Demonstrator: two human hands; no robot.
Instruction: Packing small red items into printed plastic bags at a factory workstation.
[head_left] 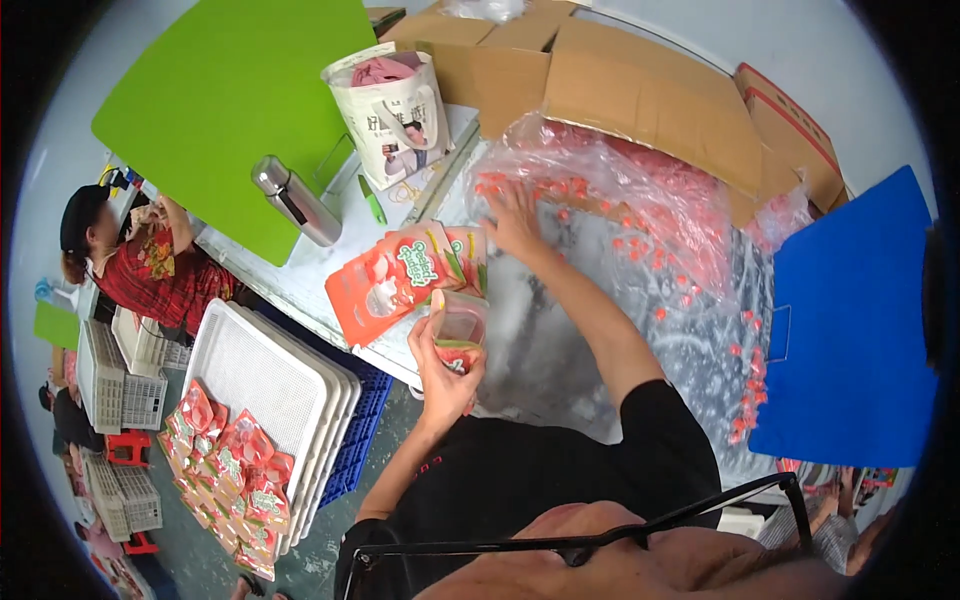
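Note:
My left hand (440,372) is closed around a small pouch (463,318) with red and green print, its mouth held wide and facing up. Just beyond it, red printed pouches (385,285) lie stacked flat on the table's left part. My right hand (513,217) stretches forward with fingers apart, palm down. Its fingertips are at a strip of small red wrapped pieces (570,187) beside a large clear plastic bag (690,220). That bag, full of the same red pieces, spills from a cardboard box (650,95). Whether the fingertips touch any piece is hard to see.
A steel flask (297,202), a green-handled knife (372,200) and a white tote bag (390,115) stand or lie at the back left. Stacked white trays (265,355) hold filled pouches (235,470). Green (230,90) and blue panels (850,330) flank the table. A co-worker (150,255) is at left.

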